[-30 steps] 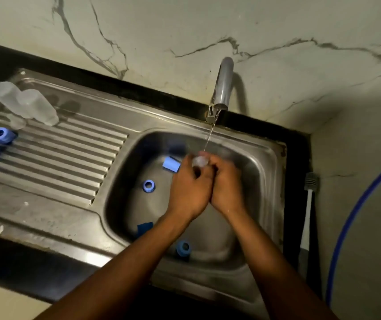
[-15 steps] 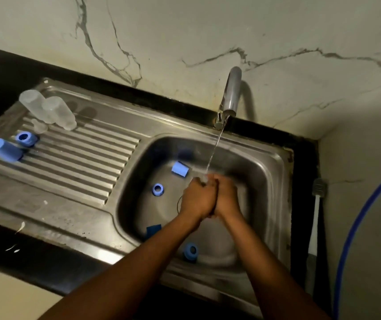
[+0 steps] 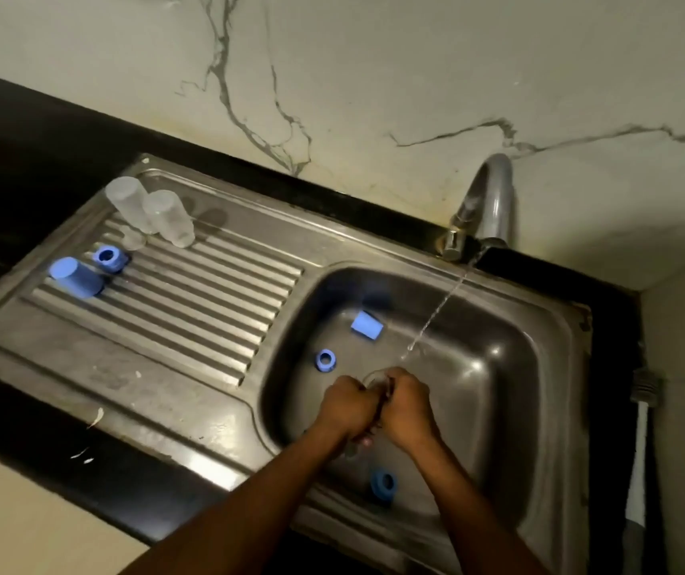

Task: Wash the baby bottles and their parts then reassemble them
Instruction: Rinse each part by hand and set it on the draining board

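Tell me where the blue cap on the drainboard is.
Head view, left end of the drainboard: the blue cap stands beside a blue screw ring, nearer the camera than the two clear bottles.

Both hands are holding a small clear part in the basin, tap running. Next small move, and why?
Probably shift the left hand and right hand slightly toward the faucet, so the clear part they grip sits under the water stream; it appears to fall just beyond the part.

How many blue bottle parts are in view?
5. Drainboard: a blue ring and a blue cap. Sink basin: a second cap at the back, a second ring beside the left hand, a third ring at the front. The left forearm may hide more.
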A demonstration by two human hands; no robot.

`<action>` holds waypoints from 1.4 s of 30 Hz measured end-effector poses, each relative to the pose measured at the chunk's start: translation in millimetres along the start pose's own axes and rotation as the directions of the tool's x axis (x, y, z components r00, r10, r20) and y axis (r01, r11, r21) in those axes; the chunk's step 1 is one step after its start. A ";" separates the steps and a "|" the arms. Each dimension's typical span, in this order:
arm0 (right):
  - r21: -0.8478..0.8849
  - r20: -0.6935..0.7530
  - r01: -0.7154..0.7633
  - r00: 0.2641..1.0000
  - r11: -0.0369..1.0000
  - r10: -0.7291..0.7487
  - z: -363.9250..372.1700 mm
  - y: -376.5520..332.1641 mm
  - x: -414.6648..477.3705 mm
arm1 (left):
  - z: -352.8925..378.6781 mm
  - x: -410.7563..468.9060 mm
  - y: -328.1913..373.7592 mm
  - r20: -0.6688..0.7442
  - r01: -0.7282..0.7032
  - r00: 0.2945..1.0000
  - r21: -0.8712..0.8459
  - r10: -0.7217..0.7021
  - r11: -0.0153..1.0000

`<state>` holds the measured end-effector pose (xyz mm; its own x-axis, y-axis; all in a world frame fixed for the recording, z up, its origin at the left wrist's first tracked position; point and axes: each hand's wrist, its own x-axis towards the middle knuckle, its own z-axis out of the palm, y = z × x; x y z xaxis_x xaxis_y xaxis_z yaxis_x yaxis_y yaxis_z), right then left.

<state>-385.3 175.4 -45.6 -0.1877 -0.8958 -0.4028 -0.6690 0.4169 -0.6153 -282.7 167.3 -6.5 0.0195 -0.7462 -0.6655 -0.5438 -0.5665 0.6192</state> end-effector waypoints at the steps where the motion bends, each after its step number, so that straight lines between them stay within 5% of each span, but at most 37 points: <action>1: -0.002 -0.010 0.011 1.000 1.000 -0.011 0.0 -13.9 2.9 | -9.1 3.1 -1.4 -0.042 -0.033 0.999 -0.063 0.031 0.997; 7: 0.016 0.068 0.238 0.969 0.971 -0.238 19.4 -120.6 31.0 | -102.8 28.9 -19.0 -0.321 -0.243 0.937 -0.313 0.138 0.918; 11: 0.179 -0.020 0.356 0.933 0.917 -0.359 66.6 -195.1 46.2 | -187.0 52.4 -40.6 -0.268 -0.176 0.963 -0.685 -0.020 0.707; 14: 0.182 -0.099 0.442 0.897 0.878 -0.431 115.4 -240.7 60.6 | -243.3 64.2 -54.4 -0.256 -0.170 0.965 -0.780 -0.059 0.602; 21: 0.091 -0.204 0.363 0.918 0.927 -0.339 194.8 -305.0 85.5 | -316.4 111.7 -96.7 -0.408 -0.241 0.912 -0.454 0.041 0.858; 33: -0.063 -0.286 0.234 0.927 0.970 -0.242 214.7 -319.1 94.7 | -330.0 133.8 -102.4 -0.311 -0.287 0.926 -0.208 0.215 0.935; 38: -0.009 -0.295 0.287 0.914 0.958 -0.277 211.3 -313.9 95.8 | -319.4 134.7 -98.1 -0.408 -0.248 0.898 -0.167 0.162 0.954; 42: 0.272 -0.225 0.281 0.948 0.920 -0.223 192.3 -295.6 86.7 | -294.6 120.8 -90.3 -0.485 -0.262 0.854 -0.083 0.190 0.962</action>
<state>-65.5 4.1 -29.0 -0.1906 -0.9773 -0.0921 -0.4726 0.1736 -0.8640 16.0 25.2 -20.0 0.3198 -0.9144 -0.2481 -0.4587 -0.3785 0.8040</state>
